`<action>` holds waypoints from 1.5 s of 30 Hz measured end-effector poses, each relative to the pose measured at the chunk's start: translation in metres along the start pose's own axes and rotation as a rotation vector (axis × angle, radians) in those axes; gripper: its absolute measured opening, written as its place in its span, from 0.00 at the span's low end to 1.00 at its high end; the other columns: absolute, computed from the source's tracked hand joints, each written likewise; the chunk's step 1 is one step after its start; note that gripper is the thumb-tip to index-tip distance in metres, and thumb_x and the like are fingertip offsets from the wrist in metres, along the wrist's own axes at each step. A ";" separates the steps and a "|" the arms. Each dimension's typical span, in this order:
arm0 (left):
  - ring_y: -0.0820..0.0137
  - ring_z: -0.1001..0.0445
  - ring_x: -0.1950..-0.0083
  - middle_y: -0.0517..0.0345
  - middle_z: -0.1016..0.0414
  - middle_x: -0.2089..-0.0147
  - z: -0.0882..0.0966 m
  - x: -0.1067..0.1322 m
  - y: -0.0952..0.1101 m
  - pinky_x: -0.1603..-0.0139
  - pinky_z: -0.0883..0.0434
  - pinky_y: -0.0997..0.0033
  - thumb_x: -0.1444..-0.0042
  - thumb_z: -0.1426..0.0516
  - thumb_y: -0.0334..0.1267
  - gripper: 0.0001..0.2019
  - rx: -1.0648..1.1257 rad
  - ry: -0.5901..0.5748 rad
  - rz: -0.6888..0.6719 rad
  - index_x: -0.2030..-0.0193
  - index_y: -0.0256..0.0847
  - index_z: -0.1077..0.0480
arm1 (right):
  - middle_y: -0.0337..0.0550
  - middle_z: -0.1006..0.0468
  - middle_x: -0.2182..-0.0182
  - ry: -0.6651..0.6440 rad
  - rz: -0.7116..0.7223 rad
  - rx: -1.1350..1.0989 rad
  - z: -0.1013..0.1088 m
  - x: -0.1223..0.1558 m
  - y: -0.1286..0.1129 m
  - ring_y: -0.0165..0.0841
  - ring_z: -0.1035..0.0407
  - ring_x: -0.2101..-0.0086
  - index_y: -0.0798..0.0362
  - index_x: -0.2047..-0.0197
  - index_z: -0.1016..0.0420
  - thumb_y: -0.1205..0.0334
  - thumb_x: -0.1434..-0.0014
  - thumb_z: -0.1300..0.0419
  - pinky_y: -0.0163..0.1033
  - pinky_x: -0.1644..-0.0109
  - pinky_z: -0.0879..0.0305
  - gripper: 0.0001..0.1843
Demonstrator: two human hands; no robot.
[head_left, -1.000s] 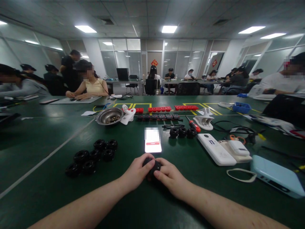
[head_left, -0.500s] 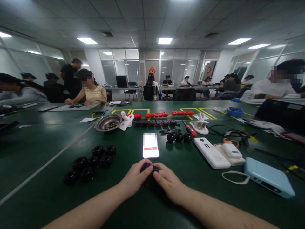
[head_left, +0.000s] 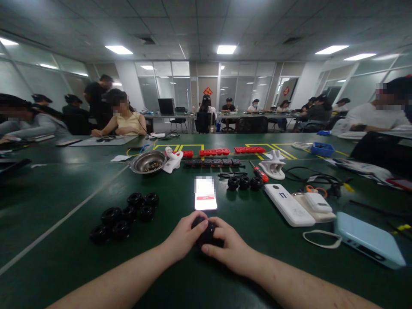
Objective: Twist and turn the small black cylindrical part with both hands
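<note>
Both my hands meet on the green table (head_left: 64, 189) just in front of me, closed round one small black round part (head_left: 206, 231). My left hand (head_left: 184, 237) grips its left side with thumb on top. My right hand (head_left: 230, 244) wraps it from the right. A lit phone (head_left: 205, 194) lies flat just beyond my hands. Several similar black round parts (head_left: 125, 213) are clustered to the left. Three more black round parts (head_left: 244, 183) sit in a row beyond the phone to the right.
A metal bowl (head_left: 148, 161), red and black part strips (head_left: 215, 157), a red-handled screwdriver (head_left: 259, 172), white power banks (head_left: 289, 205), a light blue box (head_left: 370, 239) and cables lie on the table. Other people sit at the left, right and far tables.
My hands stay together on the black part, with the fingers shifting slightly round it. The view tipped up, then down a little.
</note>
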State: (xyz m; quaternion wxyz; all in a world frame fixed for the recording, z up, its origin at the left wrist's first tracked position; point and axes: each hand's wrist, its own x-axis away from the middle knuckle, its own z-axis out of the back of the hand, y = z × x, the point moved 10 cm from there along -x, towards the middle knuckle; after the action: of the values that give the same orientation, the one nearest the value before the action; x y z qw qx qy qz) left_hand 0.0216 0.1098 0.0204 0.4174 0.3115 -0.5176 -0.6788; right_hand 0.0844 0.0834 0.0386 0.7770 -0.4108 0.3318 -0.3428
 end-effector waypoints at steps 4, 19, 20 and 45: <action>0.74 0.34 0.73 0.61 0.36 0.70 -0.002 0.000 0.000 0.77 0.37 0.77 0.47 0.52 0.49 0.15 0.020 -0.018 0.018 0.63 0.38 0.38 | 0.44 0.36 0.58 0.001 0.033 -0.031 0.002 0.001 -0.003 0.31 0.38 0.59 0.53 0.65 0.25 0.53 0.39 0.56 0.38 0.52 0.41 0.21; 0.74 0.37 0.72 0.61 0.38 0.70 0.002 -0.001 0.001 0.77 0.38 0.78 0.48 0.51 0.49 0.15 -0.017 0.008 0.015 0.64 0.38 0.38 | 0.43 0.35 0.58 0.020 -0.026 0.027 0.001 -0.004 0.008 0.33 0.37 0.60 0.55 0.78 0.26 0.54 0.47 0.44 0.38 0.56 0.40 0.15; 0.74 0.37 0.72 0.61 0.37 0.70 0.002 -0.001 0.002 0.76 0.38 0.78 0.48 0.51 0.49 0.15 -0.026 0.009 0.010 0.64 0.38 0.38 | 0.43 0.35 0.58 0.024 -0.025 0.028 0.001 -0.003 0.007 0.33 0.37 0.60 0.55 0.78 0.26 0.53 0.47 0.44 0.38 0.56 0.39 0.16; 0.75 0.37 0.73 0.61 0.37 0.70 -0.002 0.001 0.001 0.77 0.38 0.77 0.47 0.51 0.49 0.15 0.009 -0.013 0.019 0.64 0.38 0.38 | 0.44 0.37 0.57 -0.021 0.018 -0.026 -0.001 0.000 -0.001 0.33 0.38 0.58 0.54 0.66 0.25 0.54 0.44 0.47 0.38 0.53 0.41 0.14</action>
State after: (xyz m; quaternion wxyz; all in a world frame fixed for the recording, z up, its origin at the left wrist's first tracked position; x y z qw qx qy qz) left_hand 0.0229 0.1086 0.0209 0.4190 0.3041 -0.5263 -0.6745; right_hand 0.0833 0.0826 0.0390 0.7780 -0.4216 0.3316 -0.3272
